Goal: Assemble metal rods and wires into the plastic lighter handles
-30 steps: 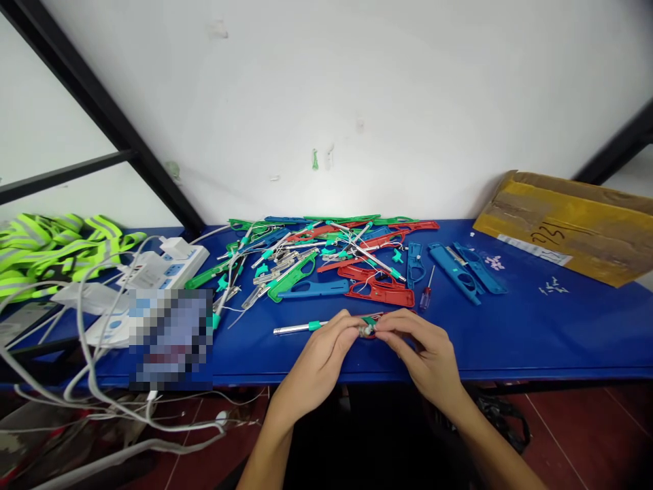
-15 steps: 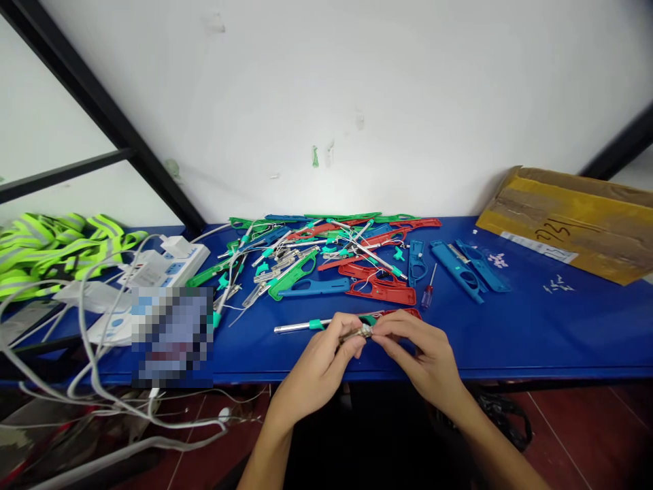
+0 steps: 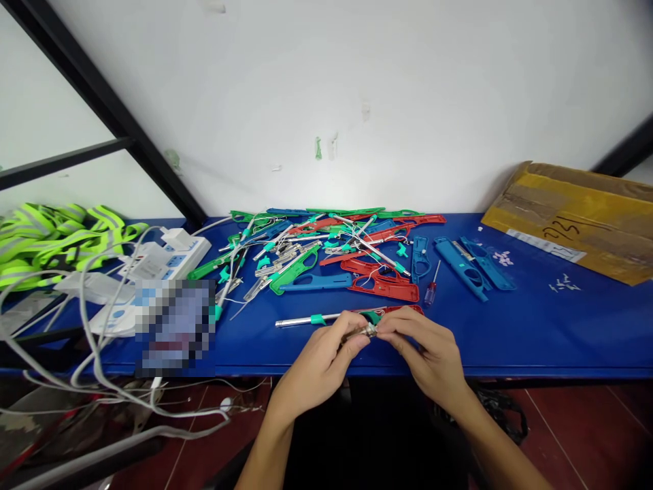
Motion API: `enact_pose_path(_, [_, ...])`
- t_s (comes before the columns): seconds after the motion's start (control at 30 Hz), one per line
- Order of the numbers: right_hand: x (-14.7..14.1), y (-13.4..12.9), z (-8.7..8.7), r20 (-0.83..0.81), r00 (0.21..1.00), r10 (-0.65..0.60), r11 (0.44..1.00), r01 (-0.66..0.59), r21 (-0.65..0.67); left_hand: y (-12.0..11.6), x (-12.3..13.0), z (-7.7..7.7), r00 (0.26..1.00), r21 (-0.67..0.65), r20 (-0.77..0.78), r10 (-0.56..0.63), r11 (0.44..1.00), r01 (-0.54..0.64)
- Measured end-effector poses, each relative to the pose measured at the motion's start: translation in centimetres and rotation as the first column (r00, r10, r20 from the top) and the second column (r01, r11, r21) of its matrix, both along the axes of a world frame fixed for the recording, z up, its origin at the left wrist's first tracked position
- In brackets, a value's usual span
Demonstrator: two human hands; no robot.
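Between my two hands is a small metallic part (image 3: 368,331), partly hidden by fingers. My left hand (image 3: 326,357) is closed round its left side. The fingertips of my right hand (image 3: 426,347) pinch its right end. Just behind the hands lies a lighter with a silver tube (image 3: 294,322), a teal collar and a red casing, its middle hidden by my fingers. Further back is a pile of red, green and blue casing halves, such as a red one (image 3: 388,288) and a blue one (image 3: 321,283), mixed with silver tubes and wires.
A screwdriver (image 3: 431,289), blue casings (image 3: 462,268), pink bits (image 3: 503,258) and screws (image 3: 562,282) lie to the right, before a cardboard box (image 3: 576,221). At left are a power strip (image 3: 186,255), white cables, a blurred device (image 3: 178,327) and yellow-green vests (image 3: 66,238).
The view has shifted slightly. Both hands keep nearly the same pose round the small metallic part, and the things on the table have not moved.
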State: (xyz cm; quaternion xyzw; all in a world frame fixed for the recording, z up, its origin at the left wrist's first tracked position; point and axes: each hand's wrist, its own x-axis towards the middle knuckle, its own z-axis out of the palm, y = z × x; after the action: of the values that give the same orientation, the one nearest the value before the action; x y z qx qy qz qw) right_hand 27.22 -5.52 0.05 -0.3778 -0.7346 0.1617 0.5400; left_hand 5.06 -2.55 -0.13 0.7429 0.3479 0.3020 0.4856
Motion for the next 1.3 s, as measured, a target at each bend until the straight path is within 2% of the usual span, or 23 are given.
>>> enact_pose_path(0.4, [-0.37,-0.51,0.03,0.029,0.998,-0.052,0.991,0.048,0.123,0.26,-0.21,0.54,0.987,-0.098,0.077,-0.139,0.984,0.146])
enact_pose_path(0.77, [0.11,-0.04,0.07,-0.003,0.999,0.047,0.994,-0.046,0.099,0.44,-0.30,0.09,0.968,-0.161,0.177,-0.176,0.966,0.205])
enact_pose_path(0.9, [0.22,-0.15,-0.18,-0.038,0.994,0.104,0.991,-0.101,0.085,0.31,-0.19,0.54,0.969,-0.121,0.189,-0.162,0.975,0.187])
enact_pose_path(1.03, [0.17,-0.27,-0.35,-0.120,0.991,0.066,0.998,-0.066,0.008,0.32,-0.15,0.78,0.970,-0.052,0.207,-0.125,0.989,0.138])
enact_pose_path(1.17, [0.16,-0.03,-0.04,-0.047,0.995,0.088,0.996,-0.088,0.004,0.46,-0.08,0.58,0.971,0.038,0.208,-0.120,0.993,0.114])
enact_pose_path(1.3, [0.06,-0.11,0.20,0.004,0.999,0.043,0.995,-0.044,0.085,0.52,0.01,0.36,0.976,0.086,0.195,-0.101,0.993,0.085])
